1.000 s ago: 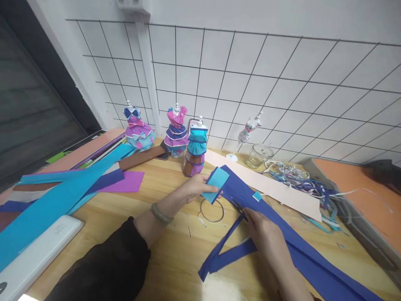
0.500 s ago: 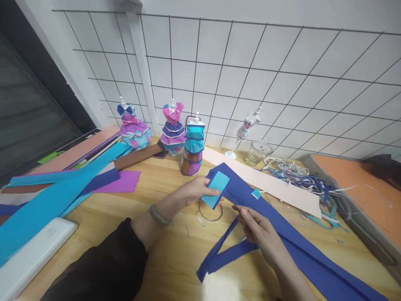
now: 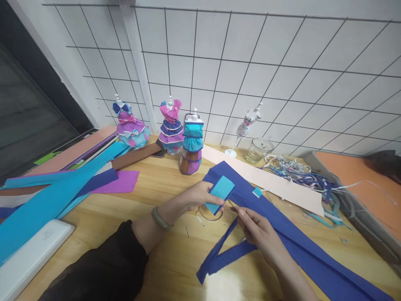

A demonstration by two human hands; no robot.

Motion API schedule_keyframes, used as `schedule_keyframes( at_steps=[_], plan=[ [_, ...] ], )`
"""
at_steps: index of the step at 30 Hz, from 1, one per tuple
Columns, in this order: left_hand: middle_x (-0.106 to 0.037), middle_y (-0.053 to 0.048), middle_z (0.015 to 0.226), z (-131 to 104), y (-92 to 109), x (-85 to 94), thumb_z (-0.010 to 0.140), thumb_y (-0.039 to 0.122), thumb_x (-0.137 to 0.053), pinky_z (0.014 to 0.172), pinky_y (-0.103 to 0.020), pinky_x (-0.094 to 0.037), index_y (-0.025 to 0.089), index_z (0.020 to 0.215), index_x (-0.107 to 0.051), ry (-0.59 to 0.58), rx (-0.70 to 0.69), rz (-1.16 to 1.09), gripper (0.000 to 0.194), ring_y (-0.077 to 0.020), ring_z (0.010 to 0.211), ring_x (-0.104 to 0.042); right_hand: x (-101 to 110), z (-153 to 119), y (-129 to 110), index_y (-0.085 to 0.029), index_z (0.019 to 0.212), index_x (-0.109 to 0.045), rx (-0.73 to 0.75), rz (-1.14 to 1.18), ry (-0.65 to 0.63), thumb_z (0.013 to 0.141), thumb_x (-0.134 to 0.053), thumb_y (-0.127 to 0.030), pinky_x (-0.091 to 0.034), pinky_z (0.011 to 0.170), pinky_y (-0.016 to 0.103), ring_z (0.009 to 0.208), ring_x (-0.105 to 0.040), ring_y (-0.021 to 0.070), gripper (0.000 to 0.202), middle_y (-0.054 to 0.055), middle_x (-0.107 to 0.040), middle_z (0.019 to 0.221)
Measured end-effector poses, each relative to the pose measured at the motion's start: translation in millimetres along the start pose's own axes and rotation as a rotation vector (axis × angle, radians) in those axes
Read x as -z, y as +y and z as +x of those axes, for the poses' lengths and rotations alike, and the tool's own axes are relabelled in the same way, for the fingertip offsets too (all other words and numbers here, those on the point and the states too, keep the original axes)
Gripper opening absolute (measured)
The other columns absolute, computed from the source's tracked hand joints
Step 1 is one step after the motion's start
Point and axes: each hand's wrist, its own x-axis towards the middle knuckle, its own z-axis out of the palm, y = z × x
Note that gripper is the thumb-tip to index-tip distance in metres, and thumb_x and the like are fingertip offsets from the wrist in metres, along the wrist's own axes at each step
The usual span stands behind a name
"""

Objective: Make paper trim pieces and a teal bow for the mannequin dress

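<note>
Nearest, below the right fingers, a narrow dark-blue strip (image 3: 216, 261) is laid bent in a V on the wooden table (image 3: 173, 271). Above it, a thin dark tool (image 3: 233, 206) is pinched between the thumb and fingertips of the right hand (image 3: 255, 228); what kind of tool it is cannot be told. Just left of its tip, a light-blue piece (image 3: 224, 188) with a dark-blue edge is gripped between the thumb and fingers of the left hand (image 3: 202, 196), its face turned up. Whether tip and piece are touching cannot be made out. Under the left fingers, a thin hoop (image 3: 210, 220) is partly covered.

The step in hand is judged to be fine work at the edge of the piece nearest the right fingertips. For the next move, a firm left pinch and a careful aim of the tip seem to be called for, with the left thumb kept out of its line.

Beyond the right fingers, a wide dark-blue band (image 3: 241, 190) is spread, with 1 small turquoise scrap (image 3: 257, 192) lying on it and a pale strip (image 3: 282, 184) farther on. Farthest, 3 dressed forms (image 3: 192, 144) are stood beyond the left fingers, and 1 slender form (image 3: 248, 122) beyond the right, beside a glass (image 3: 258, 152).
</note>
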Motion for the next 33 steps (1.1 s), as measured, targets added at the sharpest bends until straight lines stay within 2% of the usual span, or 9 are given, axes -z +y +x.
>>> schedule_keyframes(
  at_steps=[4, 10, 17, 23, 28, 33],
  plan=[
    [-0.066, -0.009, 0.071, -1.5, 1.7, -4.2, 0.053, 0.03, -0.078, 0.068, -0.03, -0.048, 0.006, 0.074, -0.063, 0.018, 0.048, -0.002, 0.035, -0.0152, 0.065, -0.061, -0.7, 0.1, 1.4, -0.019, 0.07, -0.047, 0.019, -0.028, -0.005, 0.077, -0.047, -0.062, -0.014, 0.041, 0.022, 0.046, -0.02, 0.007, 0.044, -0.007, -0.024, 0.056],
    [-0.065, -0.008, 0.069, 0.2, -5.3, -5.7, 0.052, 0.032, -0.078, 0.064, -0.03, -0.048, 0.007, 0.074, -0.063, -0.016, 0.053, -0.02, 0.036, -0.0149, 0.062, -0.06, -2.3, 1.4, 3.7, -0.017, 0.078, -0.054, 0.039, -0.057, -0.008, 0.079, -0.044, -0.062, -0.016, 0.04, 0.021, 0.047, -0.022, 0.0073, 0.046, -0.006, -0.025, 0.059],
    [-0.065, -0.006, 0.073, 3.0, -13.4, -4.7, 0.052, 0.034, -0.078, 0.063, -0.027, -0.048, 0.008, 0.078, -0.065, 0.005, 0.077, 0.04, 0.039, -0.0125, 0.063, -0.059, -2.7, 1.8, 3.3, -0.017, 0.074, -0.055, 0.064, -0.064, 0.002, 0.079, -0.046, -0.059, -0.017, 0.039, 0.021, 0.045, -0.022, 0.0068, 0.044, -0.006, -0.028, 0.055],
    [-0.064, -0.005, 0.072, 1.3, -13.3, -4.9, 0.057, 0.037, -0.076, 0.059, -0.025, -0.047, 0.009, 0.079, -0.065, -0.042, 0.082, 0.054, 0.037, -0.0123, 0.061, -0.059, -1.4, 3.1, 4.7, -0.018, 0.073, -0.058, 0.076, -0.136, 0.006, 0.079, -0.045, -0.06, -0.018, 0.039, 0.022, 0.045, -0.024, 0.0083, 0.044, -0.004, -0.033, 0.053],
    [-0.064, -0.007, 0.076, 0.7, -23.1, 3.4, 0.059, 0.034, -0.075, 0.067, -0.026, -0.046, 0.009, 0.083, -0.065, -0.107, 0.047, 0.015, 0.037, -0.0135, 0.07, -0.06, -5.8, 2.2, 2.6, -0.018, 0.072, -0.061, 0.1, -0.169, 0.018, 0.078, -0.047, -0.058, -0.022, 0.041, 0.023, 0.046, -0.031, 0.01, 0.043, -0.003, -0.039, 0.05],
    [-0.064, -0.008, 0.082, -0.8, -31.0, 15.2, 0.065, 0.035, -0.072, 0.071, -0.028, -0.046, 0.008, 0.085, -0.064, -0.206, -0.001, -0.072, 0.035, -0.0133, 0.073, -0.06, -8.9, 1.0, -0.9, -0.019, 0.057, -0.054, 0.119, -0.183, 0.057, 0.076, -0.048, -0.06, -0.026, 0.044, 0.024, 0.048, -0.034, 0.011, 0.046, -0.002, -0.039, 0.049]
  ],
)
